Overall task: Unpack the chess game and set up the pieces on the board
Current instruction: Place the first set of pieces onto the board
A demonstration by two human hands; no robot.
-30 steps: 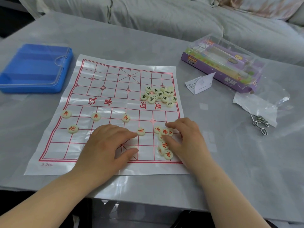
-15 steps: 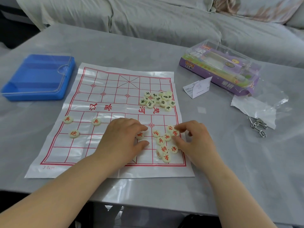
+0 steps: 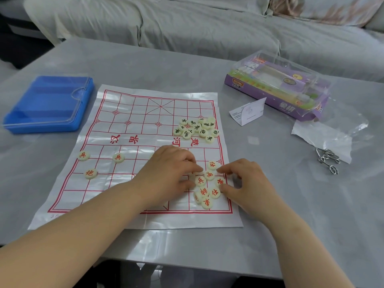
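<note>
Both grips are low on the board point(image 3: 145, 113), near its corner on the person's right. Left grip point(image 3: 166, 173): fingers bent, tips down at the edge of the red pieces point(image 3: 204, 192). A piece is half hidden under the tips, so I cannot tell if it pinches one. Right grip point(image 3: 247, 183): thumb & forefinger spread, one red piece btw. them, thumb touching it, not pinched. The red heap lies btw. the two grips. The black pieces point(image 3: 196, 128) are heaped just beyond the left grip. Three single pieces point(image 3: 118, 157) stand well to the left of it. The blue case point(image 3: 47, 102) is far left on the desk point(image 3: 187, 65). The purple box point(image 3: 278, 86), paper slip point(image 3: 248, 111), plastic bag point(image 3: 324, 138) & metal rings point(image 3: 328, 161) lie beyond and right of the right grip.
</note>
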